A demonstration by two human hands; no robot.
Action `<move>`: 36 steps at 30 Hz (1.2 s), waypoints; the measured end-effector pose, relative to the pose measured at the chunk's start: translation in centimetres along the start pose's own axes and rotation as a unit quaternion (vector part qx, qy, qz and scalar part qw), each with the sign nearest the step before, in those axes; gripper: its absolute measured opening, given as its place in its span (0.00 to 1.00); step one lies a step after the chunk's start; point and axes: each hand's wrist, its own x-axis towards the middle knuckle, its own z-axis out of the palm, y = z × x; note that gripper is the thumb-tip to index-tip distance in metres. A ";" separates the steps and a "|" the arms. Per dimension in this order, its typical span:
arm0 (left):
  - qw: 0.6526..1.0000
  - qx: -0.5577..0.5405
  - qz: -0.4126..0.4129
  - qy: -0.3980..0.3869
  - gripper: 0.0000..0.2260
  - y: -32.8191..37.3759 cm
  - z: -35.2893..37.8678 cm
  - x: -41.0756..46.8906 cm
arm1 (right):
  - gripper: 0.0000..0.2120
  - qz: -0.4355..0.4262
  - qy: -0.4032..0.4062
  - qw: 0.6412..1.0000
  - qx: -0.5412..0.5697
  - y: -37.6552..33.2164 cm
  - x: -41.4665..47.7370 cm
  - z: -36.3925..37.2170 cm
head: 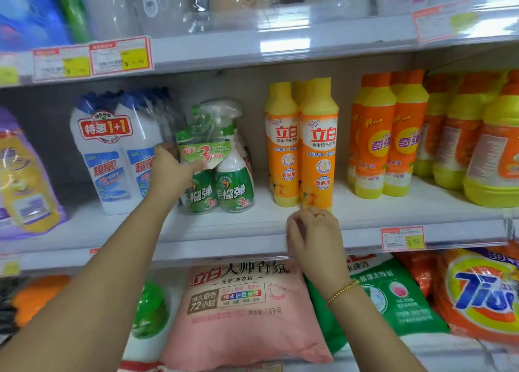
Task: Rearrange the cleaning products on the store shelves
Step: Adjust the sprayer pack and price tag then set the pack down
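A plastic-wrapped pack of green spray cleaner bottles (224,172) stands on the middle shelf (252,225). My left hand (171,172) grips the pack's left side, thumb across its front label. To its left stands a twin pack of white bottles with blue caps (112,152). To its right stand tall yellow-and-orange dish soap bottles (317,147). My right hand (314,237) hangs at the shelf's front edge, just below the nearest soap bottle, fingers loosely curled and holding nothing.
More orange and yellow bottles (393,136) fill the shelf's right end. A purple bag (25,180) leans at the left. Below lie a pink detergent bag (244,310), a green bag (393,296) and an orange Tide bag (483,296). Price tags (403,238) hang on shelf edges.
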 end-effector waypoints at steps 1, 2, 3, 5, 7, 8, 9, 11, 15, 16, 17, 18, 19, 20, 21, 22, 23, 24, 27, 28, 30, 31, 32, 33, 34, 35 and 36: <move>1.000 -0.014 -0.015 -0.015 0.29 0.1 -0.2 0.5 | 0.08 0.002 0.008 1.000 0.012 0.0 -0.1 0.1; 0.999 0.002 -0.023 -0.034 0.28 0.1 -0.3 0.9 | 0.07 0.005 0.011 1.000 0.024 0.0 -0.1 0.0; 0.998 0.028 -0.030 -0.054 0.27 0.2 -0.4 0.8 | 0.07 0.010 0.009 0.999 0.036 0.0 -0.1 -0.1; 0.996 0.040 -0.041 -0.069 0.28 0.1 -0.5 0.6 | 0.05 0.021 -0.001 0.998 0.061 0.0 -0.1 -0.5; 0.996 -0.010 -0.053 -0.071 0.27 0.1 -1.0 0.1 | 0.06 0.029 -0.018 0.996 0.079 -0.2 -0.3 -1.0; 0.996 -0.031 -0.050 -0.072 0.26 0.2 -1.4 -0.5 | 0.08 0.028 -0.024 0.996 0.083 -0.3 -0.5 -1.3; 0.995 -0.046 -0.042 -0.075 0.26 0.3 -1.7 -1.0 | 0.09 0.027 -0.029 0.995 0.087 -0.3 -0.6 -1.6; 0.996 -0.060 -0.001 -0.068 0.26 0.3 -2.2 -2.8 | 0.11 0.034 -0.037 0.993 0.105 -0.6 -1.0 -2.3; 0.992 -0.046 0.119 0.007 0.24 -1.1 -2.4 -7.7 | 0.17 0.023 -0.016 0.987 0.161 -1.5 -1.3 -4.0; 0.988 -0.042 0.147 0.017 0.25 -1.3 -2.4 -8.6 | 0.19 0.014 -0.011 0.983 0.185 -1.9 -1.3 -4.4; 0.984 -0.038 0.174 0.024 0.25 -1.4 -2.4 -9.2 | 0.22 0.004 -0.008 0.978 0.210 -2.3 -1.3 -4.8; 0.979 -0.037 0.197 0.030 0.25 -1.1 -2.5 -9.7 | 0.24 -0.007 -0.006 0.973 0.231 -2.7 -1.2 -5.2; 0.975 -0.039 0.216 0.030 0.26 -0.6 -2.7 -10.0 | 0.27 -0.015 -0.003 0.968 0.250 -3.0 -1.2 -5.6; 0.971 -0.043 0.232 0.028 0.26 0.0 -2.9 -10.3 | 0.30 -0.020 0.000 0.963 0.268 -3.2 -1.1 -6.1; 0.966 -0.046 0.252 0.026 0.27 0.8 -3.2 -10.5 | 0.33 -0.022 0.002 0.958 0.286 -3.5 -1.0 -6.5; 0.961 -0.049 0.272 0.024 0.27 1.4 -3.6 -10.8 | 0.35 -0.023 0.003 0.954 0.300 -3.6 -0.9 -6.8; 0.955 -0.049 0.292 0.020 0.26 1.9 -3.9 -11.1 | 0.38 -0.022 0.003 0.951 0.310 -3.8 -0.8 -7.1; 0.949 -0.047 0.312 0.016 0.25 2.3 -4.2 -11.3 | 0.39 -0.022 0.002 0.949 0.316 -3.9 -0.7 -7.3; 0.941 -0.057 0.332 -0.011 0.28 3.3 -4.7 -12.0 | 0.40 -0.026 -0.001 0.946 0.324 -4.2 -0.5 -7.4; 0.943 -0.075 0.322 -0.024 0.28 3.7 -4.9 -12.2 | 0.41 -0.028 -0.002 0.944 0.328 -4.3 -0.4 -7.4; 0.947 -0.127 0.292 -0.051 0.27 4.4 -5.1 -12.5 | 0.41 -0.034 -0.010 0.940 0.338 -4.7 -0.4 -7.5; 0.948 -0.151 0.275 -0.058 0.26 4.8 -5.2 -12.6 | 0.41 -0.038 -0.018 0.936 0.350 -4.9 -0.4 -7.5; 0.949 -0.169 0.259 -0.063 0.27 5.1 -5.4 -12.6 | 0.41 -0.043 -0.029 0.928 0.368 -5.1 -0.4 -7.5; 0.950 -0.183 0.244 -0.065 0.27 5.4 -5.6 -12.7 | 0.40 -0.048 -0.038 0.919 0.389 -5.2 -0.4 -7.5; 0.951 -0.193 0.233 -0.066 0.26 5.7 -5.9 -12.8 | 0.40 -0.053 -0.041 0.909 0.411 -5.4 -0.4 -7.5; 0.952 -0.201 0.223 -0.066 0.25 5.9 -6.1 -12.8 | 0.39 -0.057 -0.036 0.902 0.427 -5.7 -0.5 -7.7; 0.953 -0.207 0.211 -0.063 0.24 6.2 -6.4 -12.9 | 0.37 -0.067 -0.012 0.906 0.417 -6.0 -0.6 -7.8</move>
